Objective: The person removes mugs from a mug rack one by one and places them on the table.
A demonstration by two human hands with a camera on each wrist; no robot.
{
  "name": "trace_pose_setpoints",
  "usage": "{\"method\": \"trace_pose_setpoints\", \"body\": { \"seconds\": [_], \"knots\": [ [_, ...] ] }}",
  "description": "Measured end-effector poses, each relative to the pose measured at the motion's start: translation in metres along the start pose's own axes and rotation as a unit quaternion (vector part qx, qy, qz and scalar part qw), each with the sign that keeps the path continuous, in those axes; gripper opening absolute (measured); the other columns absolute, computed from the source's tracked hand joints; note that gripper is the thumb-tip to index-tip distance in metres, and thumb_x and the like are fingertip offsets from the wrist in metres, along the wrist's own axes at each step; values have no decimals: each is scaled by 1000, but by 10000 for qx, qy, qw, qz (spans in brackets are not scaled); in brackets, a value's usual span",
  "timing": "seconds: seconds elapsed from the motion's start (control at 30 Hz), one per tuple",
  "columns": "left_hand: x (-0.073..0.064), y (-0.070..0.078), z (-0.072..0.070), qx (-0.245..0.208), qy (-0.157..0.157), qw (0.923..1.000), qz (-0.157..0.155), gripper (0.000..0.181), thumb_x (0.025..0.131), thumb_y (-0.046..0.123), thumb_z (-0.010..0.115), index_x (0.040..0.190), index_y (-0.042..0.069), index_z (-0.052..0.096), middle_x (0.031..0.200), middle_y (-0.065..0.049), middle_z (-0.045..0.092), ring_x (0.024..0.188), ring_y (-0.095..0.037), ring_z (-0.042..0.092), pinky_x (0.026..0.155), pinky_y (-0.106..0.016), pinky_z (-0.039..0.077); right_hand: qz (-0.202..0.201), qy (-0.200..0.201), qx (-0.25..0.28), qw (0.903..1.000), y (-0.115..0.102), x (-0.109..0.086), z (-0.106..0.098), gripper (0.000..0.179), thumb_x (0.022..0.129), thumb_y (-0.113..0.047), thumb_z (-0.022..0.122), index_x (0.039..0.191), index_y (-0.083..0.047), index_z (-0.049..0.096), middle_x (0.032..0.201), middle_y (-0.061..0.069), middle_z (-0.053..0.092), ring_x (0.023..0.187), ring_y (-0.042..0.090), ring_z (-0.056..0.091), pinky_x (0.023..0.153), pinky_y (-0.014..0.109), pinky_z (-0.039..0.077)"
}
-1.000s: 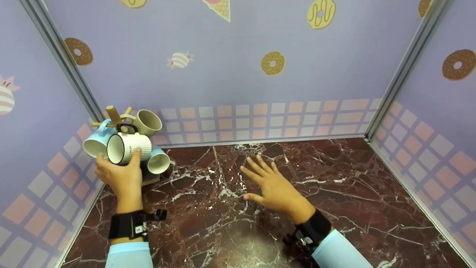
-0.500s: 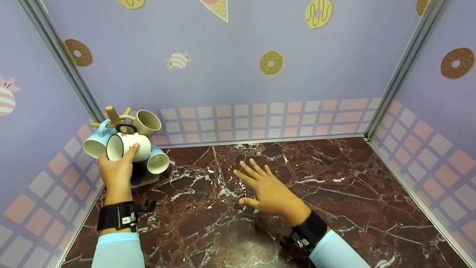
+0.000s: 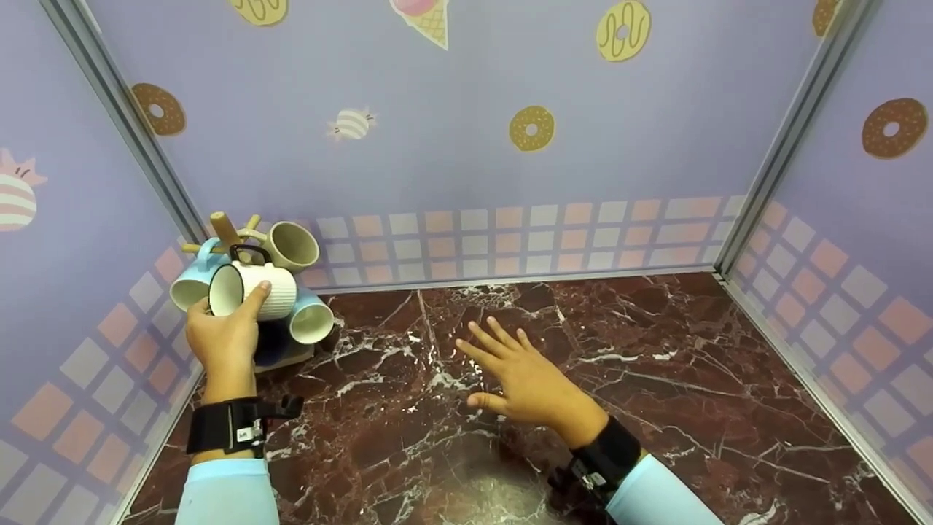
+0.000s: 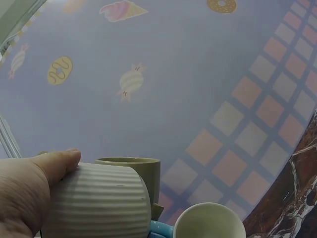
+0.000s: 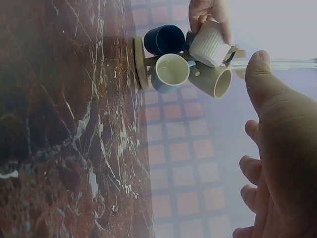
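Observation:
My left hand (image 3: 222,339) grips a white ribbed mug (image 3: 280,293) with a black rim, thumb along its side and fingers at the mouth. The mug lies on its side at the wooden mug tree (image 3: 224,227), its black handle upward, overlapping the post in the head view. Around it on the tree hang a light blue mug (image 3: 191,288), a beige mug (image 3: 293,246) and a lower blue mug (image 3: 312,319). A dark navy mug (image 5: 164,39) shows below the white one in the right wrist view. My right hand (image 3: 528,383) holds nothing, its fingers spread over the table.
The dark red marble table (image 3: 656,423) spreads to the right of the tree. Purple walls (image 3: 437,160) with sweets and a checked border enclose the back and both sides. The tree's flat wooden base (image 5: 140,64) stands near the back left corner.
The left wrist has swung a little left and the thumb has shifted on the white mug, which stays almost in place. The right hand has drifted slightly left and toward me.

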State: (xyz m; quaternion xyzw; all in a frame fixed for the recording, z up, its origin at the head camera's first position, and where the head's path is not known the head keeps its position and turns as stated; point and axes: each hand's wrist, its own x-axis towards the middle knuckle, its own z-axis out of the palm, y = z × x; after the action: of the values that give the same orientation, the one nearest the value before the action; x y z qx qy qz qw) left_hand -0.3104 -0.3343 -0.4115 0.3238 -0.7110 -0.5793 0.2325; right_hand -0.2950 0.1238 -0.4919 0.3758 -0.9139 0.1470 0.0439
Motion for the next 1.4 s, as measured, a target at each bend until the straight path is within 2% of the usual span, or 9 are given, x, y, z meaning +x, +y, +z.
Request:
{"method": "trace_pose_setpoints", "body": {
  "seconds": [0.2, 0.43, 0.6, 0.7, 0.87, 1.0, 1.1, 1.27, 1.4],
  "knots": [
    [-6, 4, 4, 66, 297, 9992, 272, 116, 80, 62, 99, 170, 11, 46, 165, -11, 57, 146, -25, 56, 128, -42, 48, 39, 36, 7, 10000, 3, -2, 0, 92, 107, -81, 49, 182, -40, 16, 191, -4, 4, 180, 35, 7, 140, 74, 12],
    [-20, 6, 7, 133, 748, 9947, 691, 110, 76, 56, 104, 163, 14, 52, 161, -8, 60, 142, -23, 59, 122, -43, 52, -13, -61, 69, 10000, 5, -4, -2, 93, 107, -80, 48, 183, -35, 18, 191, -4, 4, 179, 31, 7, 142, 67, 14],
    [-33, 11, 11, 221, 907, 9892, 1130, 107, 75, 50, 106, 161, 13, 55, 159, -9, 62, 143, -25, 59, 125, -46, 50, -42, -76, 147, 9999, 6, -5, -3, 92, 107, -80, 48, 182, -34, 20, 191, -5, 5, 179, 32, 8, 142, 66, 15],
    [-44, 13, 16, 221, 874, 9860, 1404, 106, 75, 44, 108, 162, 12, 55, 160, -11, 61, 145, -27, 57, 126, -48, 48, -19, -65, 186, 9998, 6, -5, -4, 92, 107, -79, 49, 182, -33, 23, 191, -5, 6, 179, 33, 9, 142, 67, 17],
    [-66, 18, 30, 333, 436, 9817, 1826, 109, 73, 39, 110, 163, 12, 54, 160, -14, 61, 145, -32, 56, 126, -56, 48, -1, 21, 195, 9998, 9, -5, -6, 89, 109, -71, 56, 181, -28, 28, 191, -2, 11, 179, 35, 13, 141, 69, 19],
    [-85, 20, 46, 489, -9, 9724, 2283, 107, 70, 37, 111, 159, 10, 58, 154, -20, 62, 141, -37, 56, 123, -62, 49, 66, 125, 267, 9995, 9, -5, -10, 87, 109, -64, 63, 180, -25, 32, 191, 1, 16, 178, 39, 17, 140, 69, 20],
    [-99, 22, 59, 650, -425, 9649, 2509, 107, 69, 39, 112, 157, 9, 60, 152, -21, 62, 139, -39, 57, 120, -66, 53, 205, 226, 330, 9990, 11, -5, -14, 85, 109, -60, 67, 179, -22, 37, 190, 5, 21, 177, 40, 22, 141, 67, 21],
    [-123, 23, 82, 906, -1137, 9545, 2602, 110, 68, 43, 111, 159, 10, 59, 151, -20, 61, 138, -41, 59, 117, -70, 56, 528, 384, 434, 9969, 16, -7, -24, 84, 109, -61, 64, 177, -19, 40, 188, 5, 28, 175, 40, 28, 142, 62, 25],
    [-140, 23, 98, 1204, -1610, 9442, 2608, 115, 68, 42, 110, 164, 10, 55, 155, -21, 58, 141, -44, 57, 115, -75, 56, 626, 657, 368, 9952, 23, -9, -30, 78, 109, -58, 67, 173, -17, 48, 183, 8, 41, 170, 40, 40, 139, 62, 35]
  ]
}}
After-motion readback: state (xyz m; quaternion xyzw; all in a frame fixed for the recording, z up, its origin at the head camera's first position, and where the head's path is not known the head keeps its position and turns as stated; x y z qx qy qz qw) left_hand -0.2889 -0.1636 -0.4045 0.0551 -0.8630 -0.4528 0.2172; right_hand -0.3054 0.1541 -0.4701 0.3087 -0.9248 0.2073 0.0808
